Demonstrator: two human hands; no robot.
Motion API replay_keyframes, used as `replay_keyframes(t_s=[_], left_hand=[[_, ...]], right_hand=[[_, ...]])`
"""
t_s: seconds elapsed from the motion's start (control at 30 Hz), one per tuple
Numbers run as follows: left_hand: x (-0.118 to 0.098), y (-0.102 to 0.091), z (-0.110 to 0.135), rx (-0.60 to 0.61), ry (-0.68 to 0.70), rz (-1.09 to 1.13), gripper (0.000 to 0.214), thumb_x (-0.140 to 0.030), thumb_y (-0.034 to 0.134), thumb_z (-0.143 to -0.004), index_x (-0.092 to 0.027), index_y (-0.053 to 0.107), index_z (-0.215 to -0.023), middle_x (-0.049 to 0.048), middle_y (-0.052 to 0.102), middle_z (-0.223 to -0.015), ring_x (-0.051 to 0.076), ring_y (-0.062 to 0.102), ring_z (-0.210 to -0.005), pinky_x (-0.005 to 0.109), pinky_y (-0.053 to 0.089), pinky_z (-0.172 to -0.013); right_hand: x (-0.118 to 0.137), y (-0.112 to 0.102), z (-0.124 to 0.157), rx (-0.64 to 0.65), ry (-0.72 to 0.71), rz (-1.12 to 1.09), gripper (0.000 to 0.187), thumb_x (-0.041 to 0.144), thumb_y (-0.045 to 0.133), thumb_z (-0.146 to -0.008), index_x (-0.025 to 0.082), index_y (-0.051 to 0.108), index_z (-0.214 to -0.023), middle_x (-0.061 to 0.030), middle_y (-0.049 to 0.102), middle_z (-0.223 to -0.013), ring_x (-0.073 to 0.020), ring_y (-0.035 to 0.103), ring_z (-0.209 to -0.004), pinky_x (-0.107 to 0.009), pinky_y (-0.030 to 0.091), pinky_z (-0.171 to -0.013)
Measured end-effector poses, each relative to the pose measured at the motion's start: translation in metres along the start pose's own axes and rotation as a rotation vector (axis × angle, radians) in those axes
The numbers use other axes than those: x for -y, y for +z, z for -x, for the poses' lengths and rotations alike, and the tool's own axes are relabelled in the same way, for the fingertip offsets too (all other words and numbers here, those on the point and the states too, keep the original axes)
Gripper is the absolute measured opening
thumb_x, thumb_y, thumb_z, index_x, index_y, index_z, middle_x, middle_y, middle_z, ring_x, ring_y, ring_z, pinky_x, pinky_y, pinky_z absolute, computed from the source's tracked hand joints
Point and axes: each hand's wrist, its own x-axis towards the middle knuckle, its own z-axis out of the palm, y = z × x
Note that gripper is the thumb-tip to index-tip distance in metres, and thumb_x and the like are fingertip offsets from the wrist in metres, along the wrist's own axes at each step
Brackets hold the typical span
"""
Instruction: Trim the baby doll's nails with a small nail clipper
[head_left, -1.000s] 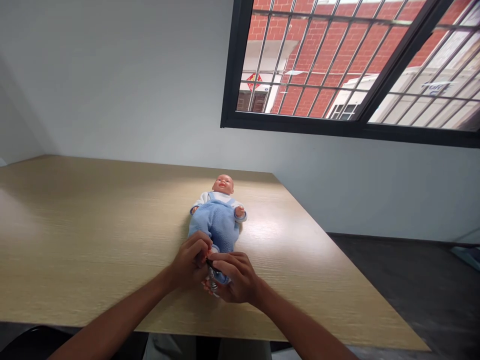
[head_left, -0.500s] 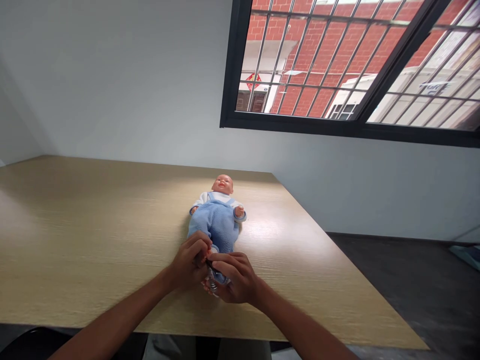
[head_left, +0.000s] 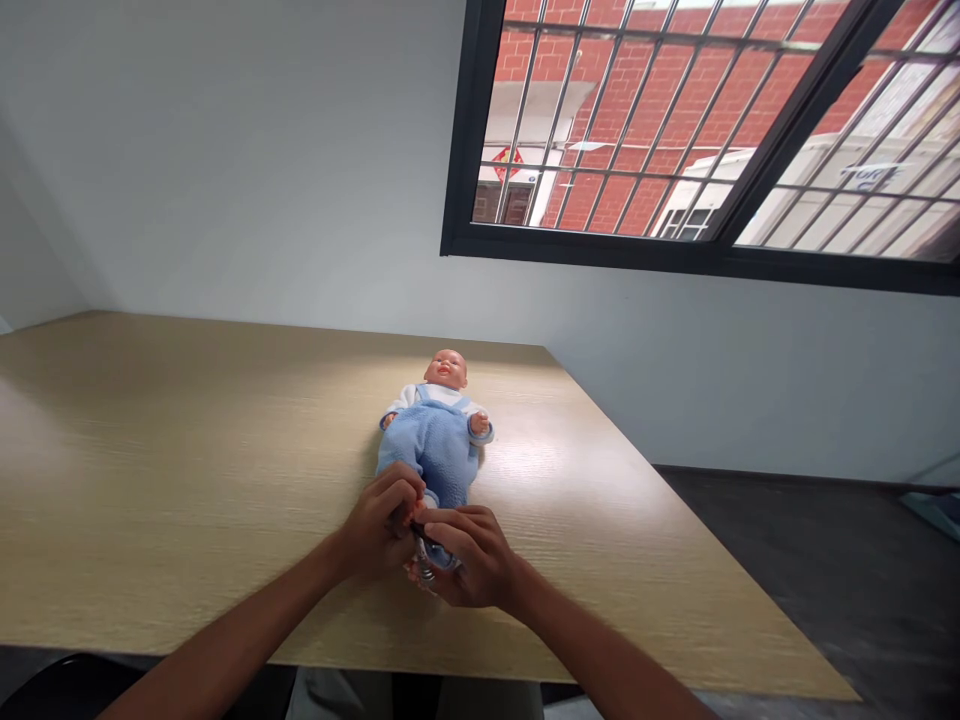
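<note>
A baby doll (head_left: 442, 440) in light blue fleece overalls and a white top lies on its back, its head away from me. My left hand (head_left: 384, 518) is closed around one of the doll's feet, which my fingers mostly cover. From the other side, my right hand (head_left: 474, 553) pinches a small dark and silvery item (head_left: 426, 572) against that foot. Its kind cannot be made out, since my fingers hide much of it. Both hands meet at the doll's lower legs. Some toes show below, between my hands.
The doll rests on a pale wood table (head_left: 187, 480), whose right edge slants down toward me. Behind it stands a grey-white wall (head_left: 262, 170) with a dark-framed, barred window (head_left: 600, 245). A black chair (head_left: 75, 685) shows at the lower left.
Almost nothing differs. Both hands keep their hold at the doll's foot, with at most a very slight shift of the fingers and the item.
</note>
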Motion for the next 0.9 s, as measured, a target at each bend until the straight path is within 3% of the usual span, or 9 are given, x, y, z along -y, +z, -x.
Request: replay_keyframes(t_s=[0.17,0.3,0.53,0.9], left_hand=[[0.0007,-0.0023,-0.0009,0.031,0.018,0.044,0.017,-0.016,0.059,-0.079,-0.019,0.042,-0.081,0.007,0.054,-0.088,0.02,0.055,-0.081,0.033,0.048,-0.069],[-0.0003,-0.0051,-0.0014,0.054,0.008,0.054,0.016,-0.015,0.058,-0.077,-0.019,0.043,-0.081,0.0076,0.054,-0.088,0.021,0.055,-0.082,0.034,0.049,-0.07],[-0.0026,-0.0068,-0.0033,0.054,0.014,0.062,0.016,-0.015,0.059,-0.078,-0.019,0.043,-0.08,0.0076,0.055,-0.088,0.021,0.055,-0.083,0.035,0.05,-0.071],[-0.0021,-0.0069,-0.0019,0.068,-0.013,0.082,0.018,-0.009,0.057,-0.074,-0.018,0.043,-0.082,0.0075,0.054,-0.09,0.02,0.054,-0.083,0.034,0.048,-0.07]], right_hand=[[0.0008,0.0005,0.0003,0.01,-0.008,0.006,0.025,0.027,0.053,-0.096,0.016,0.052,-0.118,-0.0102,0.076,-0.101,-0.0161,0.074,-0.083,-0.027,0.055,-0.07],[0.0008,-0.0007,-0.0021,-0.032,-0.014,0.001,0.025,0.026,0.048,-0.097,0.014,0.052,-0.119,-0.0122,0.075,-0.098,-0.0175,0.074,-0.085,-0.028,0.055,-0.069],[0.0009,-0.0001,-0.0021,-0.054,0.015,-0.028,0.032,0.028,0.054,-0.094,0.015,0.05,-0.123,-0.0116,0.075,-0.098,-0.0183,0.075,-0.084,-0.028,0.056,-0.069],[0.0021,-0.003,-0.0065,-0.048,-0.03,0.045,0.022,0.03,0.043,-0.102,0.014,0.052,-0.115,-0.0116,0.075,-0.094,-0.0165,0.075,-0.084,-0.027,0.054,-0.068]])
